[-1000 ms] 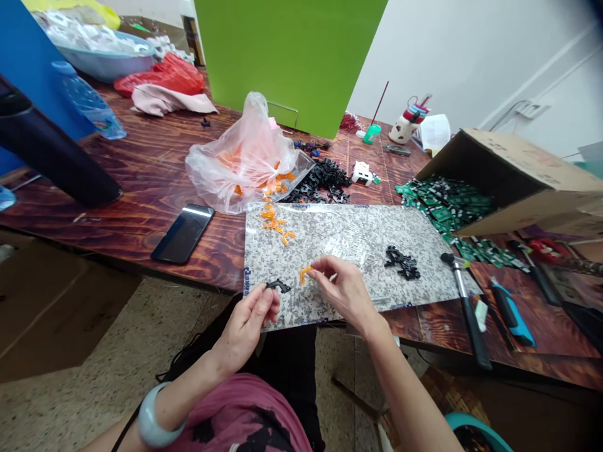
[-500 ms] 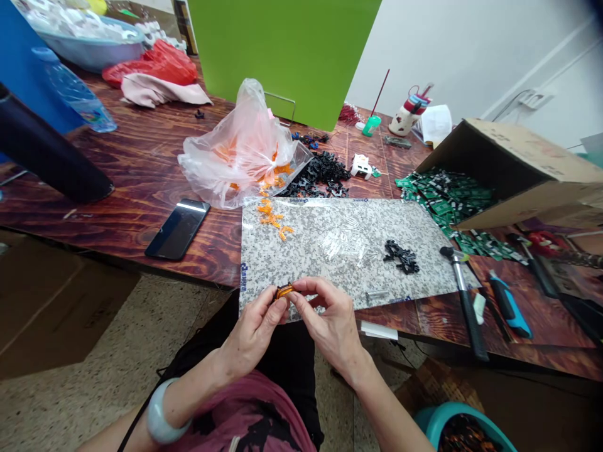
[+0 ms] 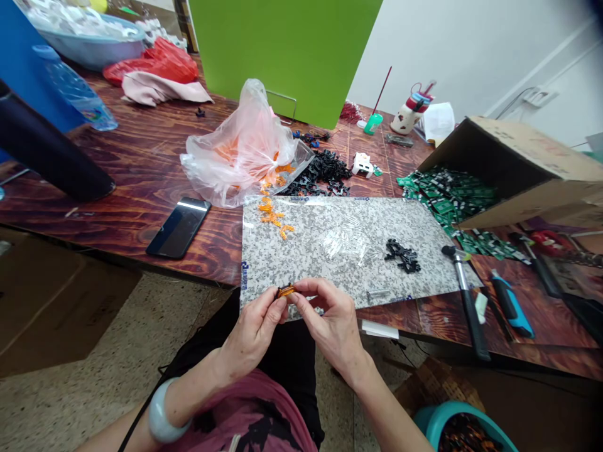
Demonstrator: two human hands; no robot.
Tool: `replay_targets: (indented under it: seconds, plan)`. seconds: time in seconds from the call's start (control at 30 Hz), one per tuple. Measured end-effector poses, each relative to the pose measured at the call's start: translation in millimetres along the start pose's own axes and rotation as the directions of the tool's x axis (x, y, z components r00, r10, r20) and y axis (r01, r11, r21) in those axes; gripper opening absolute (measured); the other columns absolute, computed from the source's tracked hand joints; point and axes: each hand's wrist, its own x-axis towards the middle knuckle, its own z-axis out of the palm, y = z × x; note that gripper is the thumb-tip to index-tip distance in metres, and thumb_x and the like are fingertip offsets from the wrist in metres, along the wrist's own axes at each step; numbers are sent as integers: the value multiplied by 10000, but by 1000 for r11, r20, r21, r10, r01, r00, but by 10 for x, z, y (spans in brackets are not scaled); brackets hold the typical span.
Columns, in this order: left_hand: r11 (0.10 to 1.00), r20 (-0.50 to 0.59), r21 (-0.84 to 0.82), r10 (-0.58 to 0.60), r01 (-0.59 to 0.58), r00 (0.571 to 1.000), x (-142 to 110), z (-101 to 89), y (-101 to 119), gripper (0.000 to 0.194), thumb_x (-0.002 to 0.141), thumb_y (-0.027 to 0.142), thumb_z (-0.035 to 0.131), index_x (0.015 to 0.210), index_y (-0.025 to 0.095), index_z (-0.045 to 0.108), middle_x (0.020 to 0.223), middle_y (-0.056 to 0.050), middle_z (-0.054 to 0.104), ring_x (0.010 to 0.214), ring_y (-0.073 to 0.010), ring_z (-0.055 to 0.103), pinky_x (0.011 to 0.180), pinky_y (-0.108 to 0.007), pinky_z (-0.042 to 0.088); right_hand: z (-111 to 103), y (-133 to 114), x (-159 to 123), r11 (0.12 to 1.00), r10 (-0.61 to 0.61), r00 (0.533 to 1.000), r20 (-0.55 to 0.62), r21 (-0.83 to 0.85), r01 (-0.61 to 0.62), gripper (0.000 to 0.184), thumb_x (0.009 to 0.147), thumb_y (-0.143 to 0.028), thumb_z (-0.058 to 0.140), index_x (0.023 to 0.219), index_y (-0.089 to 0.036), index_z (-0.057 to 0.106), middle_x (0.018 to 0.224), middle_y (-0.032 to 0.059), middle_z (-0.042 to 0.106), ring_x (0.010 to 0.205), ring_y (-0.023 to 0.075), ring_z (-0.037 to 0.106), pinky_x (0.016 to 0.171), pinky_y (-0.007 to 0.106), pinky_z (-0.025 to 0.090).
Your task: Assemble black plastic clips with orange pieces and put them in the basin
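Observation:
My left hand (image 3: 252, 329) and my right hand (image 3: 330, 320) meet at the near edge of a speckled grey board (image 3: 339, 248). Together their fingertips pinch a small black clip with an orange piece (image 3: 285, 291) pressed into it. Both hands are closed on that joined part. Loose orange pieces (image 3: 274, 217) lie on the board's far left corner. A small heap of black clips (image 3: 402, 256) sits on its right side.
A clear plastic bag of orange pieces (image 3: 242, 150) and a pile of black parts (image 3: 323, 172) lie behind the board. A phone (image 3: 179, 226) rests to the left, a hammer (image 3: 466, 301) and blue tool (image 3: 509, 303) to the right. An open cardboard box (image 3: 513, 172) spills green parts (image 3: 443, 198).
A second ago my hands were apart, left holding a black clip, right holding an orange piece. They came together and now press both pieces into one; little has moved in the last half second.

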Motion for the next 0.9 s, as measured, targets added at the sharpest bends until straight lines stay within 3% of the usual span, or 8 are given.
replay_targets:
  seconds: [0.27,0.5,0.7,0.9]
  plan:
    - [1000,34,30,-1,0,999,-9,-28,12,244,968,309,307,802,205,454,689,16,505,632,-147,495,636,-261,401,-29,-20,2,998,43,998,40,36,-44,100,821,-206,610,912,-175,638,888,45,664,757,136,641,627,230,534]
    - [989,85,114,81,-90,993,-8,-97,22,240,953,262,315,762,205,448,657,27,486,597,-134,478,597,-249,388,-115,-14,41,987,105,972,211,98,-128,229,834,-306,609,1023,-183,644,981,66,665,817,150,630,602,224,504]
    - [979,183,145,116,-143,976,-8,-148,35,246,953,251,298,774,196,458,666,24,481,606,-131,476,596,-246,382,-106,20,19,948,178,943,280,207,-241,184,837,-305,600,960,-182,660,878,33,658,715,115,600,543,196,459]
    - [969,228,138,172,-207,958,-3,-184,59,246,958,238,302,769,198,455,673,25,474,614,-127,465,597,-237,371,-111,-57,-18,932,160,940,300,268,-244,164,855,-293,574,951,-171,626,817,21,637,687,109,599,581,202,478]
